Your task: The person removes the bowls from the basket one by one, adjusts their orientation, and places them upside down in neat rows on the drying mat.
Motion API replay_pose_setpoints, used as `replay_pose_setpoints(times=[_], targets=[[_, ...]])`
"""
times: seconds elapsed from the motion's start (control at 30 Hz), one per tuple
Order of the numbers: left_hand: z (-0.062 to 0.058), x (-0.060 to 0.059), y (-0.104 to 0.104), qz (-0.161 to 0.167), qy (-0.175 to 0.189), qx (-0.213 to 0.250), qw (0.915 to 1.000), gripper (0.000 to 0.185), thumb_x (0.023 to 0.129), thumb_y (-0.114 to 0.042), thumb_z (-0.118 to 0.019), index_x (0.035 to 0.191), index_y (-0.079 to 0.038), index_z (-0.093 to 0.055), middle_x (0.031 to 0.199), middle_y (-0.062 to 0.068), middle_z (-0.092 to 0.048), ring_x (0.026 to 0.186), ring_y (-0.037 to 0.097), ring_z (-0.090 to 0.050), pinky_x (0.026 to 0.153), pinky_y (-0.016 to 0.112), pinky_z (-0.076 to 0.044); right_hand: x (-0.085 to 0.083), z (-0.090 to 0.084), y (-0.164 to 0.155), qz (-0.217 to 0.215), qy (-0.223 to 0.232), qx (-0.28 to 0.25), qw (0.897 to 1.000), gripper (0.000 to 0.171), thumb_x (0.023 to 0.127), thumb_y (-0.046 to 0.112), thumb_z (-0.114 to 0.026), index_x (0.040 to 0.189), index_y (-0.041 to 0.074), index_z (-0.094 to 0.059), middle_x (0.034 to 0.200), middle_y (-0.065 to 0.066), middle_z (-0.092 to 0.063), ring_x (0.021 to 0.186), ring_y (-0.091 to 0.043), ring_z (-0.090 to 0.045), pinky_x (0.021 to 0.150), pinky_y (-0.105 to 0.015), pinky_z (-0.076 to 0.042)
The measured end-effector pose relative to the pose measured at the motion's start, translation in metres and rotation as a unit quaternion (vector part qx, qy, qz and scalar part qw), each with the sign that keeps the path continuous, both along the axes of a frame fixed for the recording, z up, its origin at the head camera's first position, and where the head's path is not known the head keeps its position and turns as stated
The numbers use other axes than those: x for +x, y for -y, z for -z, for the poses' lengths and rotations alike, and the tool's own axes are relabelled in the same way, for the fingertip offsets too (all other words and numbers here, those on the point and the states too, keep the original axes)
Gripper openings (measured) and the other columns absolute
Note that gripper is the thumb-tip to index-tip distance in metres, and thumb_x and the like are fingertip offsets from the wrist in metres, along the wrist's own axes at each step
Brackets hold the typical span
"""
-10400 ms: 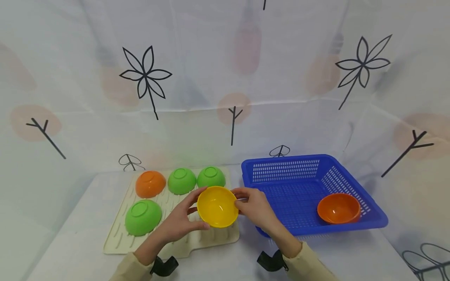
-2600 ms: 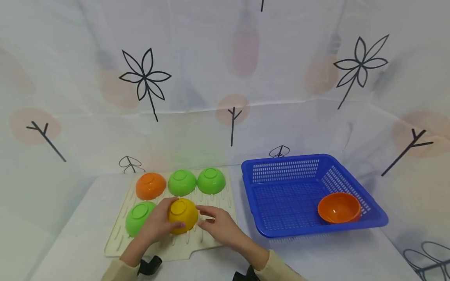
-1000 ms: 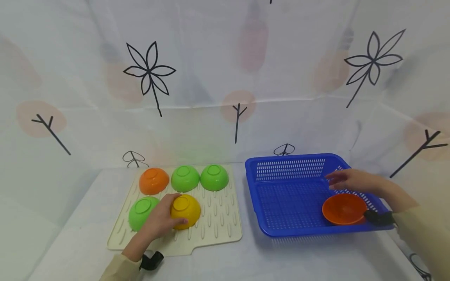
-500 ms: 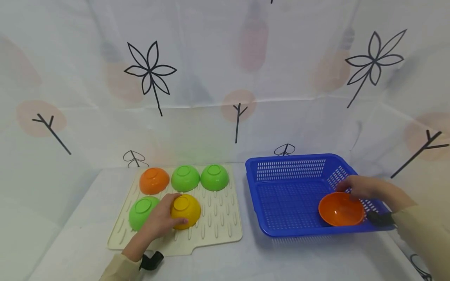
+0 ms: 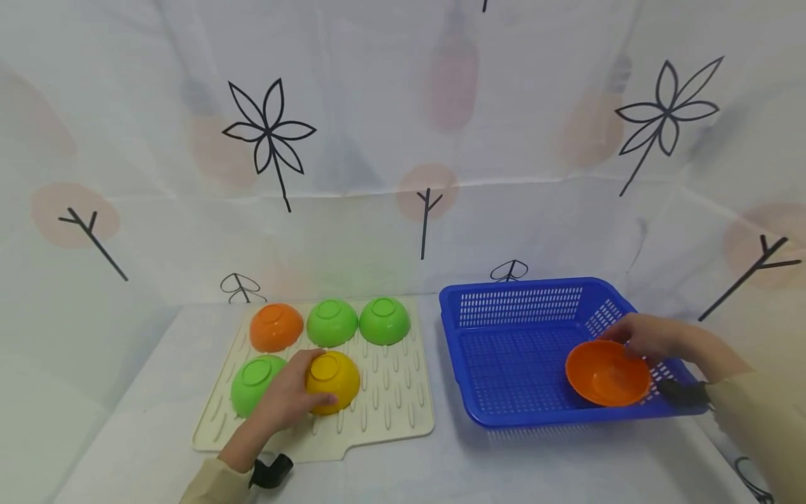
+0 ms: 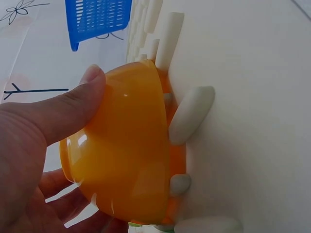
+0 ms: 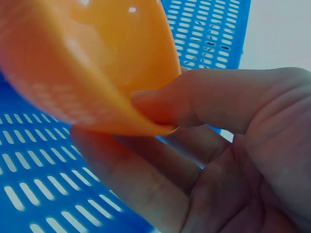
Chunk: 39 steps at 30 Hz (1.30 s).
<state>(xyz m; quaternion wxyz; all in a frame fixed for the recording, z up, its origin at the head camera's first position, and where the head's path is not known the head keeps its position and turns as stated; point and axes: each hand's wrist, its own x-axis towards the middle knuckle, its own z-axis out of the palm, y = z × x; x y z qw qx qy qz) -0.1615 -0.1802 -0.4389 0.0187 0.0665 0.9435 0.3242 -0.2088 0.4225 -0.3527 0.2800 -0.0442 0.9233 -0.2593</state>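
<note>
My left hand (image 5: 291, 392) grips a yellow bowl (image 5: 340, 383) that sits upside down on a cream ridged drying mat (image 5: 397, 392). In the left wrist view its rim meets the mat's raised ridges, with my thumb on one side and fingers on the other. On the right, my right hand (image 5: 648, 337) pinches the rim of an orange bowl (image 5: 607, 374) inside the blue basket (image 5: 469, 378). The right wrist view puts my thumb inside that bowl and my fingers under its outer wall. The bowl is tilted, its opening facing up toward me.
Upside down along the mat's back row are an orange bowl (image 5: 276, 329) and two green bowls (image 5: 331, 323). Another green bowl (image 5: 252, 385), partly behind my left hand, lies at the mat's left. A patterned cloth (image 5: 352, 238) hangs behind the table.
My right hand came down from above the basket's right side and took hold of the orange bowl's rim, tilting it and shifting it slightly left. The left hand stays on the yellow bowl.
</note>
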Motion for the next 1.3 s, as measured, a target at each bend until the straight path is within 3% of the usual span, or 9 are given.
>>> replay_pose_setpoints(times=[0.43, 0.87, 1.1, 1.3], targets=[[0.002, 0.000, 0.001, 0.006, -0.007, 0.005, 0.9999, 0.085, 0.074, -0.027, -0.089, 0.144, -0.007, -0.046, 0.138, 0.011, -0.053, 0.120, 0.031, -0.054, 0.102, 0.055, -0.044, 0.012, -0.010, 0.001, 0.002, -0.086, -0.031, 0.996, 0.048, 0.092, 0.008, -0.064, 0.134, -0.012, -0.053, 0.124, -0.031, -0.059, 0.104, -0.038, -0.063, 0.080, -0.046, -0.059], [0.003, 0.000, 0.001, 0.022, -0.009, 0.020, 0.9995, 0.083, 0.074, -0.026, -0.089, 0.144, -0.010, -0.046, 0.140, 0.010, -0.052, 0.122, 0.031, -0.052, 0.104, 0.056, -0.042, 0.027, -0.016, 0.023, 0.023, -0.113, -0.104, 0.988, 0.054, 0.100, 0.021, -0.060, 0.140, -0.012, -0.045, 0.131, -0.030, -0.056, 0.106, -0.033, -0.064, 0.080, -0.040, -0.060], [0.004, -0.001, 0.002, 0.026, -0.006, 0.028, 0.9992, 0.082, 0.075, -0.024, -0.088, 0.145, -0.011, -0.046, 0.141, 0.010, -0.051, 0.124, 0.031, -0.051, 0.105, 0.056, -0.041, 0.039, -0.020, 0.041, 0.039, -0.140, -0.106, 0.984, 0.054, 0.102, 0.025, -0.057, 0.142, -0.009, -0.045, 0.133, -0.033, -0.053, 0.104, -0.032, -0.064, 0.079, -0.039, -0.060], [0.004, -0.001, 0.002, 0.028, -0.004, 0.033, 0.9991, 0.082, 0.076, -0.024, -0.088, 0.145, -0.012, -0.046, 0.142, 0.010, -0.051, 0.125, 0.032, -0.050, 0.107, 0.056, -0.040, 0.047, -0.020, 0.055, 0.041, -0.162, -0.098, 0.981, 0.055, 0.101, 0.034, -0.058, 0.142, -0.003, -0.050, 0.128, -0.027, -0.058, 0.101, -0.028, -0.064, 0.078, -0.039, -0.060]])
